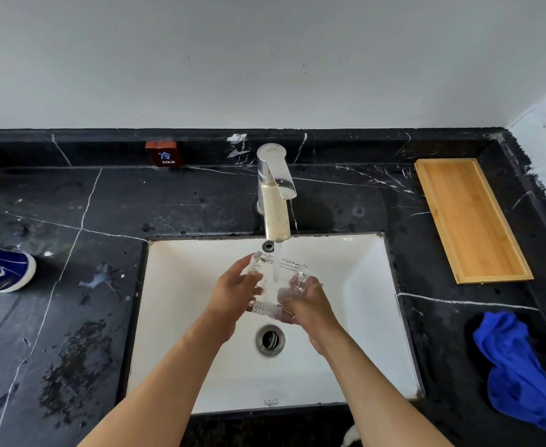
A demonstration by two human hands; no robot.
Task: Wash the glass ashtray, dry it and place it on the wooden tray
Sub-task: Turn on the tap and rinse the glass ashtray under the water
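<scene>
Both hands grip the glass ashtray (276,285) over the white sink (366,317): left hand (236,293) clasps its left side, right hand (307,309) cups its right side and underside. Water stream (276,264) from the chrome faucet (275,195) falls into the ashtray. Drain (270,339) lies below the hands. Wooden tray (471,221) sits on the black table (72,285), right of the faucet; blue cloth (516,369) lies crumpled nearer, right of the sink.

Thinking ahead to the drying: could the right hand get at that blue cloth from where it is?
Probably yes. The blue cloth lies uncovered on the counter right of the sink, but the right hand and left hand are both holding the glass ashtray.
</scene>
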